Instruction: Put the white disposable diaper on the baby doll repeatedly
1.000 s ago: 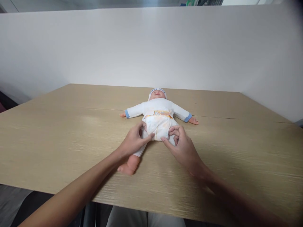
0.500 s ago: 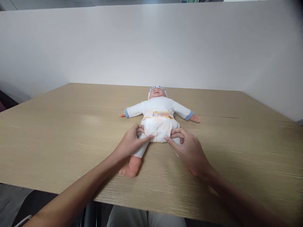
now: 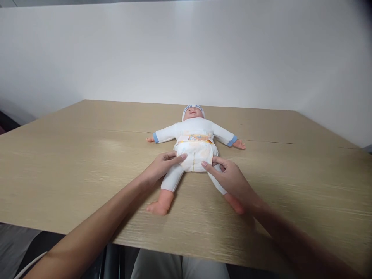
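A baby doll (image 3: 194, 129) in a white top with blue cuffs and a white cap lies on its back on the wooden table (image 3: 72, 162), arms spread. It wears a white diaper (image 3: 195, 154) with a yellow waistband. My left hand (image 3: 161, 168) pinches the diaper's left leg edge at the doll's hip. On the other side, my right hand (image 3: 229, 177) has its fingers closed on the diaper's right leg edge, above the doll's thigh. Both of the doll's legs point toward me, with its bare feet showing.
A plain white partition (image 3: 186, 54) stands behind and to the right of the table. The table's near edge runs just above my lap. A seam crosses the tabletop at the level of the doll's arms.
Both hands have slid up and outward from the diaper's crotch to its leg edges. The doll's right leg and foot, hidden before by my right hand, now show.
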{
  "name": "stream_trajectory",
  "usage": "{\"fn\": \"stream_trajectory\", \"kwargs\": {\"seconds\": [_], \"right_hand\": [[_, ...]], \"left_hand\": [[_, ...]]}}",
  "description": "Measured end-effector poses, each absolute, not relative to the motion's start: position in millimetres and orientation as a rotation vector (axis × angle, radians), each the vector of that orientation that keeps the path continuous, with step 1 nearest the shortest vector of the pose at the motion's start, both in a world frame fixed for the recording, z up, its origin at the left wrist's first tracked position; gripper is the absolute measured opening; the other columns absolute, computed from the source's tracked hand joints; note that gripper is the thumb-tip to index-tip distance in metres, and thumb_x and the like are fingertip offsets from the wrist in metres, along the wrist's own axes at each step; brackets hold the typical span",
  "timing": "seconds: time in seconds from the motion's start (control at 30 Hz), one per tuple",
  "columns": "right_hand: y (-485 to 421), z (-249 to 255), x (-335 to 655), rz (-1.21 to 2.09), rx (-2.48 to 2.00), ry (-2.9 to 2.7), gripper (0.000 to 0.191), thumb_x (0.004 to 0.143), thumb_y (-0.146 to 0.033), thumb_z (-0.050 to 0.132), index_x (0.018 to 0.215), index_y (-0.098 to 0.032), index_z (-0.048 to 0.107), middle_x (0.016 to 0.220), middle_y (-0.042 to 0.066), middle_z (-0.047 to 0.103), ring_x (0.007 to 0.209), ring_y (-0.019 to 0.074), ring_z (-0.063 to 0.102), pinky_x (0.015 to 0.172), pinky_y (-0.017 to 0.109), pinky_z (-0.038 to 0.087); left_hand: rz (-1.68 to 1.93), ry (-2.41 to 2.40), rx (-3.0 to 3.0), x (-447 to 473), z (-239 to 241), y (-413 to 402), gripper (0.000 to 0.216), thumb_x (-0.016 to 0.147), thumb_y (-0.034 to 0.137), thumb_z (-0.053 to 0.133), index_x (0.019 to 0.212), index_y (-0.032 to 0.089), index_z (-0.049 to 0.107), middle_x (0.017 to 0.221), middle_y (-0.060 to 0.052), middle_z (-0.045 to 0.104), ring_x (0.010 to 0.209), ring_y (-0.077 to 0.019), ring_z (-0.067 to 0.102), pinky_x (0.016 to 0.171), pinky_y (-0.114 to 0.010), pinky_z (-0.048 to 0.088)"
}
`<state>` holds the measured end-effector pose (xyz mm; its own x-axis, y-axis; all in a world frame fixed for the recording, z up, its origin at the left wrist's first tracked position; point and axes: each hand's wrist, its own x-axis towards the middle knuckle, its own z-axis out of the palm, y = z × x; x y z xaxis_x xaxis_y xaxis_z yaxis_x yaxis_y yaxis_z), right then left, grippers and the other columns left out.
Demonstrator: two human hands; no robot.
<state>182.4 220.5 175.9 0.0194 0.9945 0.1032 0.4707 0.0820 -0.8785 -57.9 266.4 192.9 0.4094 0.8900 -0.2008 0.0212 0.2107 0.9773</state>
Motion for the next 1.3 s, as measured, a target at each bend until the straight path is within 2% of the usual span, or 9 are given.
{"fn": "stream_trajectory", "kwargs": {"seconds": [0.13, 0.23, 0.37, 0.43, 0.57, 0.73, 0.93, 1.17, 1.3], "right_hand": [[220.1, 177.9, 185.9, 0.852, -1.532, -1.539, 0.041, 0.095, -0.063, 0.068, 0.095, -0.022, 0.077, 0.09, 0.002, 0.076, 0.082, 0.0233, 0.066, 0.073, 0.033, 0.047], [217.3, 179.5, 186.5, 0.759, -1.552, -1.626, 0.036, 0.096, -0.058, 0.067, 0.092, -0.023, 0.075, 0.086, 0.001, 0.074, 0.079, 0.0225, 0.063, 0.073, 0.033, 0.045], [215.2, 177.8, 186.6, 0.549, -1.569, -1.798, 0.029, 0.093, -0.049, 0.07, 0.08, -0.024, 0.063, 0.084, 0.002, 0.071, 0.085, 0.0252, 0.06, 0.078, 0.036, 0.041], [216.4, 175.3, 186.7, 0.46, -1.574, -1.869, 0.031, 0.092, -0.046, 0.07, 0.076, -0.024, 0.055, 0.084, 0.003, 0.069, 0.086, 0.0259, 0.057, 0.079, 0.036, 0.04], [221.9, 171.0, 188.6, 0.439, -1.56, -1.916, 0.039, 0.094, -0.048, 0.067, 0.071, -0.025, 0.046, 0.083, 0.003, 0.067, 0.084, 0.0253, 0.054, 0.079, 0.036, 0.038], [226.5, 170.5, 193.1, 0.593, -1.476, -1.874, 0.037, 0.093, -0.051, 0.068, 0.072, -0.024, 0.054, 0.087, 0.003, 0.069, 0.086, 0.025, 0.058, 0.081, 0.035, 0.041], [223.0, 173.4, 191.5, 0.629, -1.537, -1.796, 0.028, 0.092, -0.052, 0.068, 0.09, -0.024, 0.068, 0.093, 0.004, 0.073, 0.091, 0.0263, 0.06, 0.08, 0.035, 0.042], [219.7, 177.2, 189.2, 0.672, -1.576, -1.723, 0.031, 0.089, -0.055, 0.072, 0.088, -0.024, 0.071, 0.088, 0.002, 0.073, 0.082, 0.0234, 0.06, 0.072, 0.033, 0.04], [217.4, 176.5, 190.9, 0.693, -1.551, -1.655, 0.032, 0.086, -0.055, 0.078, 0.091, -0.024, 0.073, 0.091, 0.002, 0.077, 0.084, 0.0243, 0.066, 0.072, 0.033, 0.043]], "left_hand": [[0.823, 1.011, 1.253, -57.3, 188.4, 265.8, 0.046, 0.086, 0.063, 0.084, 0.095, 0.018, 0.079, 0.1, -0.01, 0.079, 0.083, -0.0209, 0.068, 0.069, -0.03, 0.051], [0.814, 1.052, 1.463, -57.6, 188.0, 264.3, 0.045, 0.086, 0.061, 0.083, 0.097, 0.018, 0.081, 0.097, -0.008, 0.079, 0.083, -0.0215, 0.067, 0.067, -0.029, 0.048], [0.761, 1.097, 1.768, -58.0, 189.1, 263.6, 0.045, 0.081, 0.056, 0.087, 0.106, 0.02, 0.083, 0.104, -0.007, 0.081, 0.096, -0.0275, 0.069, 0.078, -0.033, 0.05], [0.723, 1.125, 1.849, -58.0, 189.0, 265.0, 0.042, 0.083, 0.055, 0.083, 0.102, 0.019, 0.082, 0.105, -0.006, 0.081, 0.097, -0.0281, 0.069, 0.082, -0.035, 0.05], [0.649, 1.158, 1.902, -59.0, 189.4, 269.3, 0.04, 0.087, 0.056, 0.074, 0.093, 0.017, 0.078, 0.095, -0.004, 0.077, 0.091, -0.0247, 0.065, 0.079, -0.033, 0.048], [0.599, 1.077, 1.796, -61.7, 195.3, 270.5, 0.04, 0.086, 0.056, 0.076, 0.099, 0.018, 0.079, 0.101, -0.006, 0.08, 0.093, -0.026, 0.068, 0.082, -0.035, 0.052], [0.602, 1.238, 1.888, -55.6, 191.9, 267.9, 0.051, 0.074, 0.039, 0.088, 0.119, 0.019, 0.078, 0.121, -0.01, 0.081, 0.11, -0.0336, 0.073, 0.094, -0.043, 0.056], [0.666, 1.264, 1.937, -52.4, 185.6, 268.0, 0.041, 0.077, 0.028, 0.079, 0.117, 0.018, 0.08, 0.118, -0.009, 0.082, 0.109, -0.0326, 0.073, 0.096, -0.044, 0.056], [0.64, 1.107, 1.832, -58.9, 195.0, 269.0, 0.041, 0.081, 0.034, 0.082, 0.119, 0.018, 0.079, 0.119, -0.008, 0.082, 0.11, -0.031, 0.074, 0.097, -0.041, 0.056]]}}
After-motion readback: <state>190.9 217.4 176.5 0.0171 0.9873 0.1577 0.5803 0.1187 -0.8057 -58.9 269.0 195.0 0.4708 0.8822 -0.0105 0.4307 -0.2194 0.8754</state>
